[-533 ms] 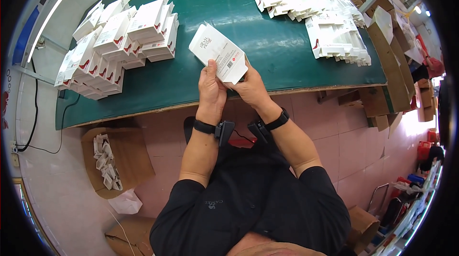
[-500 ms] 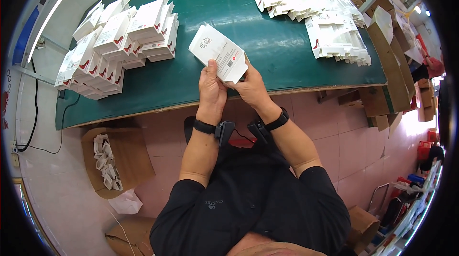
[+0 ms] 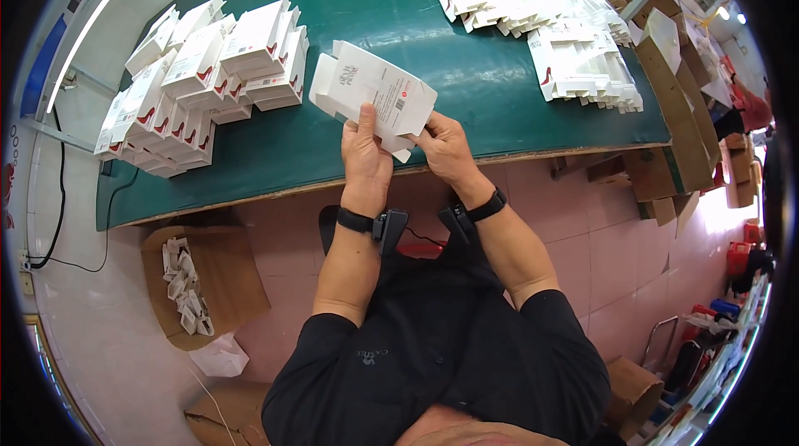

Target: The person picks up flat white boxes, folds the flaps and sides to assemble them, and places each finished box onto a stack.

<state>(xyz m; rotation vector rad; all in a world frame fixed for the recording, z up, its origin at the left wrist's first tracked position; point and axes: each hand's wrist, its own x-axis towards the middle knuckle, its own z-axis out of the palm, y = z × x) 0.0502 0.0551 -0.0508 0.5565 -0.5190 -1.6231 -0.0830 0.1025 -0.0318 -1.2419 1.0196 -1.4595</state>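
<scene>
I hold a flat white carton point(image 3: 369, 96) with small print and a red mark over the near edge of a green table point(image 3: 399, 22). My left hand point(image 3: 364, 155) grips its lower edge, thumb on the face. My right hand point(image 3: 445, 148) pinches the lower right corner and a folded flap. Both wrists wear black bands.
Stacks of folded white boxes point(image 3: 200, 71) with red marks stand at the table's left. A spread of flat white cartons point(image 3: 541, 22) lies at the far right. A brown cardboard box point(image 3: 200, 284) with small white parts sits on the pink floor at lower left. Cardboard pieces point(image 3: 674, 105) lean at the right.
The carton has tilted slightly and my hands have shifted their grip along its lower edge; otherwise the scene is unchanged.
</scene>
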